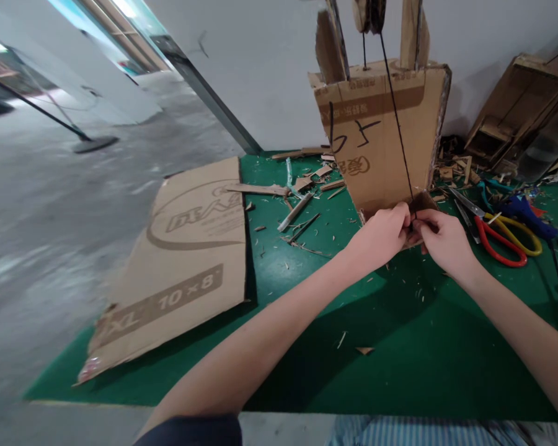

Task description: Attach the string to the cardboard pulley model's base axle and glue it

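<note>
A black string [398, 127] comes down from a round cardboard pulley [369, 15] at the top of an upright cardboard structure [390, 136] with handwritten marks on its front. At the structure's foot, the string's lower end runs in among my fingers. My left hand [389, 228] is closed there, its fingertips pinched at the string and partly hidden. Right beside it, my right hand [441, 240] pinches the string between thumb and fingers. Around and below both hands is a small cardboard box part [423, 201] at the base, mostly covered by them.
To the right lie scissors [502, 244] with red and yellow handles and a blue glue gun [523, 214] with a cord. A flat cardboard sheet [181, 248] overhangs the green table's [381, 384] left edge. Cardboard scraps [302, 183] litter the back; another cardboard construction [516, 111] leans behind.
</note>
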Tool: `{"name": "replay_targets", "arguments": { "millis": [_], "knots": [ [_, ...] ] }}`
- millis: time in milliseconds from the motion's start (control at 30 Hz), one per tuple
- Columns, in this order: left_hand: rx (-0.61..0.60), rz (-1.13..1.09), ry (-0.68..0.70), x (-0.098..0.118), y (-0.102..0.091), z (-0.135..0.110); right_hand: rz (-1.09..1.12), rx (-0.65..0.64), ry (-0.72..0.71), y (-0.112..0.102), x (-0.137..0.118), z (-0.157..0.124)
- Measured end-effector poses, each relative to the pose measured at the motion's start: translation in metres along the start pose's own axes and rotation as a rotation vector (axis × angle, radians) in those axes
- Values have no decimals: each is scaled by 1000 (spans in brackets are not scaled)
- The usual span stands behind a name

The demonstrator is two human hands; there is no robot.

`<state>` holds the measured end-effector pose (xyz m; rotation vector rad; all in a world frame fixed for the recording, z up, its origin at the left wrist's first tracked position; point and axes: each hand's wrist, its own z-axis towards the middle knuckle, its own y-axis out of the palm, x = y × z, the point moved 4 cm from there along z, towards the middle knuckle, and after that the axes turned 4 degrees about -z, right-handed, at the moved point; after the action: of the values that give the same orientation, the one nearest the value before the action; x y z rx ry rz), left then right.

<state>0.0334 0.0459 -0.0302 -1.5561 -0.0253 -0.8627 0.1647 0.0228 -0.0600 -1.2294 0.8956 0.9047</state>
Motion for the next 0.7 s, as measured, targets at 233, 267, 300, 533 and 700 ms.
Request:
{"name": "replay_targets", "arguments": {
  "millis": [233, 267, 300, 533, 700],
  "knots": [
    [-23, 297, 126, 7, 4, -6, 192, 76, 130, 3, 12, 0],
    [-24, 349, 133, 8, 5, -8, 222, 84, 143, 4, 13, 0],
    [-23, 388, 136, 9, 6, -10, 250, 89, 157, 4, 13, 0],
    [23, 391, 135, 7, 13, -14, 366, 90, 234, 6, 12, -1],
    [83, 301, 57, 8, 8, -11, 343, 77, 205, 6, 14, -1]
  ]
}}
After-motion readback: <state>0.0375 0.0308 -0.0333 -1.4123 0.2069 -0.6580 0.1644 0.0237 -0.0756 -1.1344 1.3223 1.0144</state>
